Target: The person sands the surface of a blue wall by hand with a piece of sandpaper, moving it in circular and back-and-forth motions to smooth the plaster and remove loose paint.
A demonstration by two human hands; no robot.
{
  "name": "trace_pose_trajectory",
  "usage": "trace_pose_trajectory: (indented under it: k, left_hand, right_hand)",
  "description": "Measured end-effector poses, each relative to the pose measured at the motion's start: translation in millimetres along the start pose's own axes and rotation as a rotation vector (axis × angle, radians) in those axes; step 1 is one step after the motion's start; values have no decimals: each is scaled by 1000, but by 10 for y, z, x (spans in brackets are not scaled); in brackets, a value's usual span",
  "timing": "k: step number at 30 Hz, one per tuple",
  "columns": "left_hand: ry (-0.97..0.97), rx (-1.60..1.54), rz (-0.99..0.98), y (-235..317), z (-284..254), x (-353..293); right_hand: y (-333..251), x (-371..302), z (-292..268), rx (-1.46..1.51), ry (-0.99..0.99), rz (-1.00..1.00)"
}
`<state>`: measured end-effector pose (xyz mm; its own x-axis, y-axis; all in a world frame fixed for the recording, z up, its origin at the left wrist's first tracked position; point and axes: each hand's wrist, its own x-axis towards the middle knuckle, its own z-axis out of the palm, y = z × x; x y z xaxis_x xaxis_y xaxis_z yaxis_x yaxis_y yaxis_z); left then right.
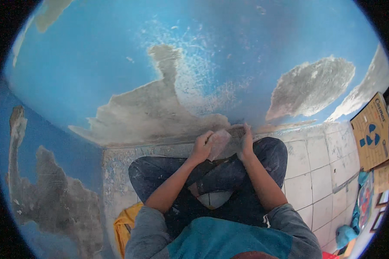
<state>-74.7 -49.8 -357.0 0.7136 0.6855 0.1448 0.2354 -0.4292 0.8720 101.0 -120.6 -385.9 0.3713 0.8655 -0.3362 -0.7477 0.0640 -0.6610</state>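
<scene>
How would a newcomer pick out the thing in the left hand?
Find the blue wall with its bare grey patches, then the dark trousers of the person sitting cross-legged at its foot. There the left hand holds a thin, crumpled-looking piece. Its pale pinkish tint sets it apart from the grey patches and dark trousers.

Wall (pixel 250 52): bright blue, irregular grey patches, white scuffing mid-span. Side wall (pixel 58 185): deeper blue, large grey blotches. Sheet (pixel 219 143): pale pinkish grey. Floor (pixel 304 181): off-white tile, darker grid joints; speckled blue-grey at the corner where both walls meet. Box (pixel 372 134), floor's right edge: tan, dark blue print plus black lettering. Bag (pixel 124 222), floor's left edge: yellow. Jeans (pixel 160 172): dark navy, pale specks. Shirt (pixel 229 239): teal body, grey sleeves. Cloth (pixel 345 236), floor's lower right: teal.
</scene>
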Motion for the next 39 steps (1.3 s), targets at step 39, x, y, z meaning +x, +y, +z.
trace_pose_trajectory:
  k: [39]
  left_hand:
    - [1011, -899, -177, -113, -709, -27]
  right_hand:
    - [490, -303, 207, -752, 219, -598]
